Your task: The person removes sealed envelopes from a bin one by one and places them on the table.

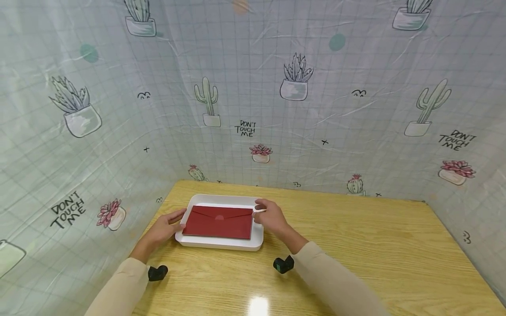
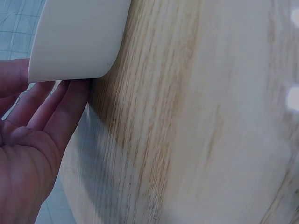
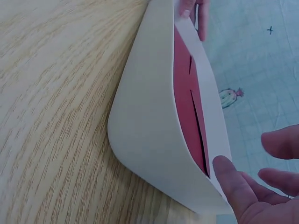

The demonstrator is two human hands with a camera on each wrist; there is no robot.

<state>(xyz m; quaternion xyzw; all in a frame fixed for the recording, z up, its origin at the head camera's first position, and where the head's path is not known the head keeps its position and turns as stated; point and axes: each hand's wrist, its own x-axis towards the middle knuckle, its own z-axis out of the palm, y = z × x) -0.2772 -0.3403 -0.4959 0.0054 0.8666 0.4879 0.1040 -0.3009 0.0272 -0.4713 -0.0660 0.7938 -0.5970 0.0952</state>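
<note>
A white tray [image 1: 221, 242] with a raised rim and rounded corners lies on the table, with a red envelope [image 1: 217, 226] flat inside it. The envelope's pointed flap and round pale seal face up. My left hand [image 1: 163, 229] grips the tray's left end; in the left wrist view its thumb is at the rim and its fingers [image 2: 70, 105] reach under the side. At the tray's right end is my right hand [image 1: 272, 218], fingers spread apart. One fingertip [image 3: 223, 164] is at the rim near the envelope's end, perhaps touching; nothing is pinched between the fingers.
The tray stands at the back left of the wooden table [image 1: 356, 245]. A curtain [image 1: 253, 87] printed with cacti hangs behind and along the left side. Small black devices [image 1: 158, 273] sit at both wrists. A light reflection shows near the table's front.
</note>
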